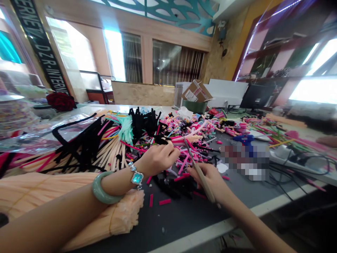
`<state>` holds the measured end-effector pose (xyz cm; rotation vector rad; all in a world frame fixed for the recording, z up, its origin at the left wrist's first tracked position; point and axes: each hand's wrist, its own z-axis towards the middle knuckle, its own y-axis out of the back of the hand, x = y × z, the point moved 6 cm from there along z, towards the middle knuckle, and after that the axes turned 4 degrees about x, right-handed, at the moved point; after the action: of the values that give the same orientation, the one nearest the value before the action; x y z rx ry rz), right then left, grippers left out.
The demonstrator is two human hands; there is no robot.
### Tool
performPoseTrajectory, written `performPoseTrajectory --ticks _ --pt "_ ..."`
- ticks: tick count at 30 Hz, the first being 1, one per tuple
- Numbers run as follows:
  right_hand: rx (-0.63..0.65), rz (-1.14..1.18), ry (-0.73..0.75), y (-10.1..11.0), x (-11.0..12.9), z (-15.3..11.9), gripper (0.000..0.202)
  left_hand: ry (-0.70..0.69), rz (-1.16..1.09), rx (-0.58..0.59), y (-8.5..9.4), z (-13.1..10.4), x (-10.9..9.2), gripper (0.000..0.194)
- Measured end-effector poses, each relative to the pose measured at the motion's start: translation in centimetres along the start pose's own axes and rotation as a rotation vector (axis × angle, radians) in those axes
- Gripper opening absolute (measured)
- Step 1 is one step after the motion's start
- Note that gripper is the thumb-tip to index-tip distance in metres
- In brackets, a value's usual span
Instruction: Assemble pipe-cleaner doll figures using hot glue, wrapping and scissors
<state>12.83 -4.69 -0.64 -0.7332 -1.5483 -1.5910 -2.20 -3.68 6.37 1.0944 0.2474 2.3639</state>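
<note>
My left hand [164,158] is closed, reaching over a heap of pink, purple and black fuzzy stem pieces [181,161]. Whatever its fingers pinch is hidden; a short black fuzzy piece [162,140] shows just behind them. On that wrist are a jade bangle [98,188] and a jewelled watch [137,178]. To the right, my right hand [207,177] is wrapped round beige-handled scissors [203,181], their narrow metal blades pointing up and away towards the heap. Cut pink pieces [165,202] lie on the dark mat [179,221] below my hands.
A thick bundle of peach fuzzy stems [113,218] lies under my left forearm. Black stems [84,144] and mint stems [125,126] are piled beyond it. Right of the heap are a blue glue gun [244,140], cables [286,175] and a power strip. A cardboard box [197,91] stands at the back.
</note>
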Motion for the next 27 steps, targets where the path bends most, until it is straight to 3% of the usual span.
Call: performPoseTrajectory --ticks 20,27 --pt "-0.099 -0.095 0.032 0.11 0.41 -0.34 0.047 0.028 -0.022 0.008 -0.23 -0.09 0.08 0.017" --pt "-0.082 -0.076 0.019 -0.01 0.16 -0.19 0.040 0.051 -0.046 0.034 -0.79 -0.35 0.33 0.017"
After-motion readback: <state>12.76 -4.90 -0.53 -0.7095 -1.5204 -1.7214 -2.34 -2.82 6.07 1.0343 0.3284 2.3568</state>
